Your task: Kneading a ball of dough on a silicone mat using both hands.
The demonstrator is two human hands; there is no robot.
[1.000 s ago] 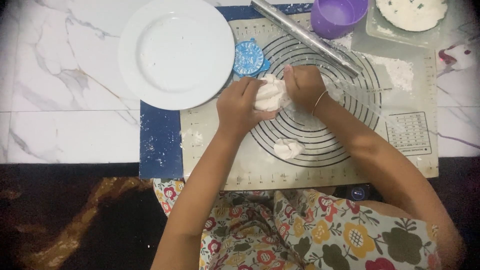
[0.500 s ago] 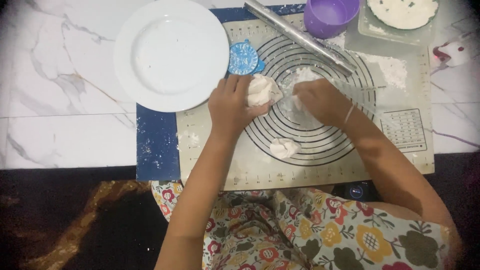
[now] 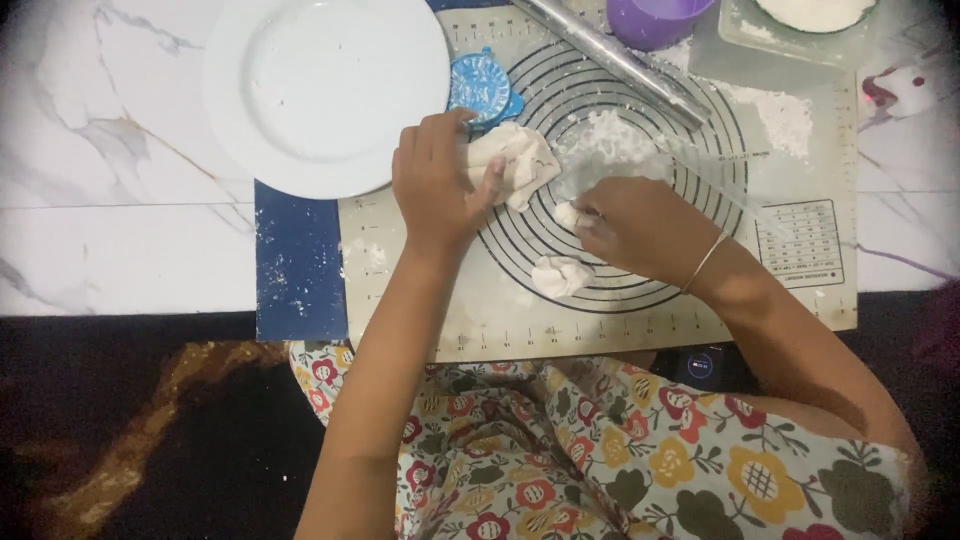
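The left hand has its fingers closed around a large lump of white dough, thumb pressed against its side. The right hand pinches a small dough piece at its fingertips. Just below those fingertips another small dough ball lies on the ringed baking mat. Beyond the left fingers sit a white plate and a blue dumpling press.

Home kitchen, marble counter, baking mat w/ flour, rolling pin, white plate
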